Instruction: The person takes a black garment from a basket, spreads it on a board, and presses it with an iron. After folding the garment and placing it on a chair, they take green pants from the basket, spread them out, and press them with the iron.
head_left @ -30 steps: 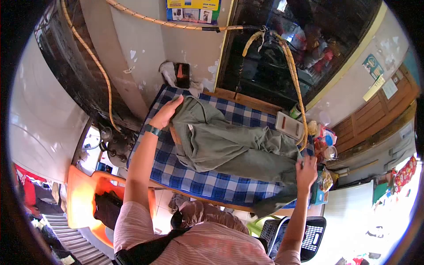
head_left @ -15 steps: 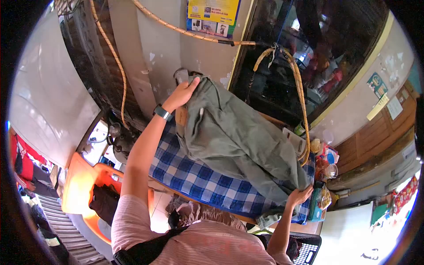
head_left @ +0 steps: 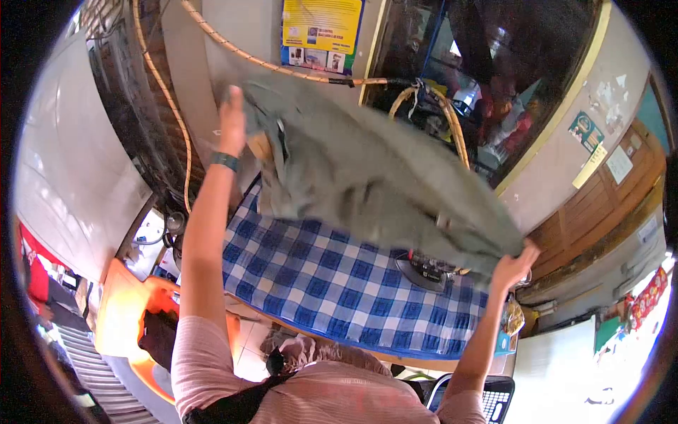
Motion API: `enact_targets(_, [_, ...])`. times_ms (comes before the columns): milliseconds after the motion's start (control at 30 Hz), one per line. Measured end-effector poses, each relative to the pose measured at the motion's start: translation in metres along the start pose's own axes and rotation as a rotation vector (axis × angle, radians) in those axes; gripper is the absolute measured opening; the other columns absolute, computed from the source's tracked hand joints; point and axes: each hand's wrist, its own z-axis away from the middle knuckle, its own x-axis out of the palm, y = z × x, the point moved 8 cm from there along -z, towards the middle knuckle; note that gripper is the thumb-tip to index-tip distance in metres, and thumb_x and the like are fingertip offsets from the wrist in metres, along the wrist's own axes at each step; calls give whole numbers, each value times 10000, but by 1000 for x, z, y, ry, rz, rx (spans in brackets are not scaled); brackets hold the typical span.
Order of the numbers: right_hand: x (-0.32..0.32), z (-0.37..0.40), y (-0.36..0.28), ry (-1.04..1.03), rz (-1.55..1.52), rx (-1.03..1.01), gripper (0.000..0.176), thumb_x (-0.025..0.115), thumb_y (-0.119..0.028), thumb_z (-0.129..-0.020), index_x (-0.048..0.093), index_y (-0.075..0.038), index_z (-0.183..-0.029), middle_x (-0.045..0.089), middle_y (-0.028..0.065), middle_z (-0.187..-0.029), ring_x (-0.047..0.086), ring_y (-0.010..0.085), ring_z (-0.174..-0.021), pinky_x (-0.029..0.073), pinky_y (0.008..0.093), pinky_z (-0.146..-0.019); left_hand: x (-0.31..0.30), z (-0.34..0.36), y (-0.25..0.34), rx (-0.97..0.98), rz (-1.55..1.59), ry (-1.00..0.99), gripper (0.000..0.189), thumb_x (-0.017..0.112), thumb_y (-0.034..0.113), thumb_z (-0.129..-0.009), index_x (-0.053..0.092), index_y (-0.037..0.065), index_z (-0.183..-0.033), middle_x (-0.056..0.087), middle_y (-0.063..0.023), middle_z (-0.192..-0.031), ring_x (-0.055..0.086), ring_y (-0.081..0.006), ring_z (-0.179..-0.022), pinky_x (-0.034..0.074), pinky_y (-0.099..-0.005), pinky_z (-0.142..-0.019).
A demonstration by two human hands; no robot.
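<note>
Olive-green trousers are stretched out in the air above the blue-and-white checked cloth on the table, blurred by motion. At the waist end, where a brown patch shows, my left hand grips the fabric. My right hand is closed on the leg end at the right, lower than the left hand. Below the trousers, towards the right of the cloth, an iron is partly covered by the hanging fabric.
An orange cord runs along the wall and loops down by the dark window. To the left is an orange chair with dark cloth on it. A black basket stands at the lower right.
Both hands have lifted the trousers off the checked cloth and spread apart, the left up and leftward, the right up and rightward. The iron has come into view.
</note>
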Motion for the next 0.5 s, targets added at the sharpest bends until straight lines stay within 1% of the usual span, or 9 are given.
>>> enact_targets(67, [-40,-30,-25,83,-194,-47,395,498,82,-637,543,34,-1027,525,217,-1085,495,412,-1060,402,473,-922,-31,21,62,324,29,91,794,513,588,-881,472,-121,-1236,577,-142,-1107,525,-196,-996,446,-315,-864])
enact_targets(133, [-60,-34,-22,127,-161,-173,385,476,86,-630,552,34,-1004,520,182,-1008,502,381,-1029,404,464,-909,-67,29,64,939,-553,167,625,556,480,-904,522,-77,-1188,605,-92,-1024,553,-155,-925,470,-295,-791])
enact_targets(200, [-72,-16,-13,125,-171,-176,422,459,94,-614,568,7,-1013,524,181,-1018,503,375,-1038,403,469,-898,-84,34,10,44,481,-158,465,600,367,-899,567,-33,-1135,621,-66,-997,561,-115,-856,468,-285,-754])
enact_targets(267, [-67,21,35,-129,-36,10,443,453,101,-608,605,-27,-1004,528,176,-1044,505,372,-1037,403,477,-908,-125,74,-29,215,-87,-174,365,627,323,-874,635,-12,-1021,648,-47,-919,570,-122,-752,463,-283,-691])
enact_targets(300, [-57,50,70,-170,20,-9,434,444,102,-602,637,-44,-963,527,163,-1051,512,371,-1034,408,485,-903,-134,96,-62,128,-313,-247,334,638,317,-861,644,-8,-941,649,-53,-845,569,-136,-710,457,-289,-659])
enact_targets(333, [-50,85,94,-182,78,-30,366,424,100,-634,622,-19,-918,514,161,-1017,530,349,-983,441,396,-781,-143,121,-94,40,-538,-320,315,649,311,-849,654,-3,-860,649,-59,-771,567,-150,-668,451,-294,-628])
enact_targets(367, [-34,124,138,-426,239,-60,382,505,47,-635,669,-75,-958,513,206,-1146,453,389,-1140,380,508,-938,-142,153,-118,12,-661,-413,321,662,317,-836,647,-3,-822,633,-77,-717,564,-155,-642,447,-300,-606])
enact_targets(467, [-10,226,202,-860,448,-18,411,565,-22,-709,628,-110,-1106,477,226,-1226,442,395,-1127,362,518,-941,-158,237,-232,-121,-850,-678,338,694,335,-803,631,3,-780,591,-131,-644,562,-183,-592,438,-319,-564])
enact_targets(500, [-9,251,213,-967,453,55,416,567,-40,-749,603,-117,-1156,469,223,-1237,449,396,-1108,363,524,-932,-172,258,-271,-127,-837,-629,349,692,346,-807,631,4,-773,594,-131,-638,571,-202,-585,437,-330,-557])
